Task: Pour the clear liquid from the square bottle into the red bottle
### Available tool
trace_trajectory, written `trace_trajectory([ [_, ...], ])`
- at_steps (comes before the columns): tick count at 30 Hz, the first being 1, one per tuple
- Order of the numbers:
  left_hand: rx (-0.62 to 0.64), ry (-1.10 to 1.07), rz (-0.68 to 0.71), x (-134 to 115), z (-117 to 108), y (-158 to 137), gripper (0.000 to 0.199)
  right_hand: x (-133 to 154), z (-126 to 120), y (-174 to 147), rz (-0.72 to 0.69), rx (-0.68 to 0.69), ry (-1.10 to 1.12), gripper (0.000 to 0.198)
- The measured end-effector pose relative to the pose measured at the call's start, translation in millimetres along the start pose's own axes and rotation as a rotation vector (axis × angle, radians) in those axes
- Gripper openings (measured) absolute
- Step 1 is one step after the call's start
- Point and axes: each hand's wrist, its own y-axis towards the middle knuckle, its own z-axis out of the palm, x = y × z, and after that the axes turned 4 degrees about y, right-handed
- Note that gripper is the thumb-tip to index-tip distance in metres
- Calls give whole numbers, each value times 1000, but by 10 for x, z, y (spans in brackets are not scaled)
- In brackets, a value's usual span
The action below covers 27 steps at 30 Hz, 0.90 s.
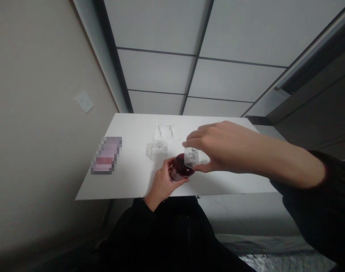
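Observation:
Low over the table, my left hand [164,179] wraps around a dark red bottle [176,173] with a pale printed label. The bottle is tilted. My right hand [212,141] comes in from the right and pinches a clear, square-sided plastic piece [191,158] with a round ring pattern in it. That clear piece overlaps the bottle's upper end; whether the two touch or are joined I cannot tell. Left of the bottle lies another clear plastic piece [157,150]. Behind it is a whitish, thin, see-through item [164,131], its kind unclear.
The white table [129,177] runs across in front of me. A pixelated pinkish rectangular object [106,155] lies at its left end. A wall with a socket plate [84,102] stands on the left, and pale panelled doors [161,71] rise behind the table.

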Motion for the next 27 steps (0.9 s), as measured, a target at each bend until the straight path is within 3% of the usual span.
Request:
trace_trajectory([
  [5, 3, -4, 8, 3, -6, 5, 74, 61, -90, 60, 18, 112, -43, 15],
  [27, 3, -31, -27, 18, 7, -1, 73, 142, -175, 139, 72, 213, -54, 17],
])
